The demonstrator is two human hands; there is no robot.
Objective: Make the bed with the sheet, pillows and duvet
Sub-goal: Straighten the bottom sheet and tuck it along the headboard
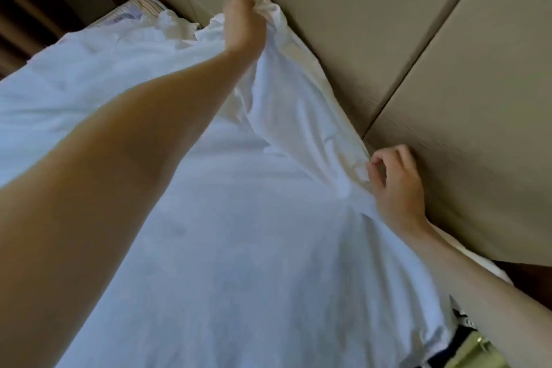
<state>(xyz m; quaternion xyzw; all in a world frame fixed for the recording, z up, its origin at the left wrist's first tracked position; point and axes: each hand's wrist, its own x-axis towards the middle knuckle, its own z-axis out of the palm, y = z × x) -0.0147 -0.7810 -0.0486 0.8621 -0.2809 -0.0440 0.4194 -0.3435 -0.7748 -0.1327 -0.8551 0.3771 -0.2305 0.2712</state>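
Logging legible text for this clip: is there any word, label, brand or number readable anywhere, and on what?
None readable.
The white sheet, the padded headboard and the striped mattress corner bear no lettering.
A dark patterned patch by the bed's edge is too blurred to tell.

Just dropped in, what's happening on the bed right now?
A person is working the white sheet along the padded headboard. The left hand grips a bunched edge of it up near the far end, and the right hand pinches the edge nearer by. The sheet lies rumpled, and a corner of the mattress is uncovered.
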